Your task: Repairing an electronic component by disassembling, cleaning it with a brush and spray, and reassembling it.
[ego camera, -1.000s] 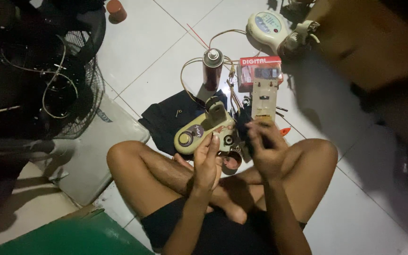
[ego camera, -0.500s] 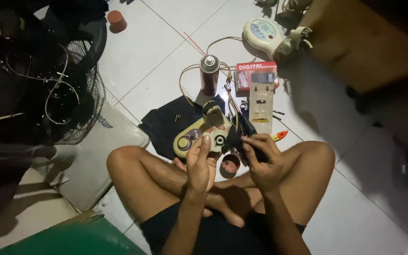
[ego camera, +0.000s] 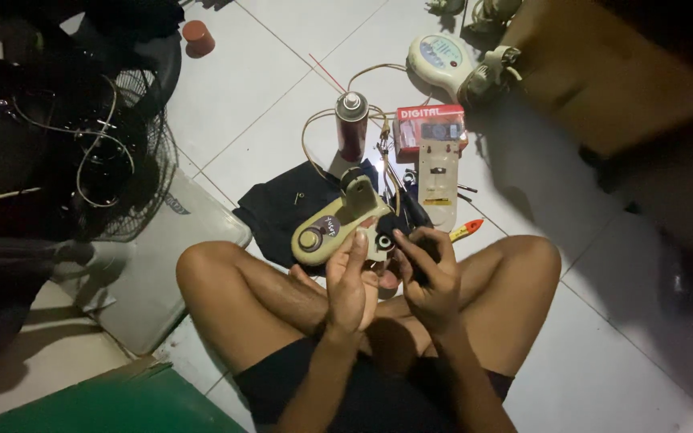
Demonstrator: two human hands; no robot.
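Observation:
I sit cross-legged on a tiled floor. My left hand (ego camera: 352, 281) holds up a cream plastic fan housing part (ego camera: 332, 224) with a round knob at its lower left end. My right hand (ego camera: 429, 273) is beside it, fingers curled on a small dark object I cannot make out, touching a black round piece (ego camera: 382, 240) at the housing's edge. Both hands are above my lap.
A dark cloth (ego camera: 290, 204) lies in front of my knees. Beyond it stand a spray can (ego camera: 351, 124), a red box (ego camera: 431, 124), a cream panel (ego camera: 438, 172) and an orange-handled tool (ego camera: 467, 231). A black fan grille (ego camera: 122, 160) is at left, a white round device (ego camera: 439, 56) farther back.
The cream housing has swung lower and closer to my lap. My right hand has moved in against its right edge. The camera view has shifted slightly.

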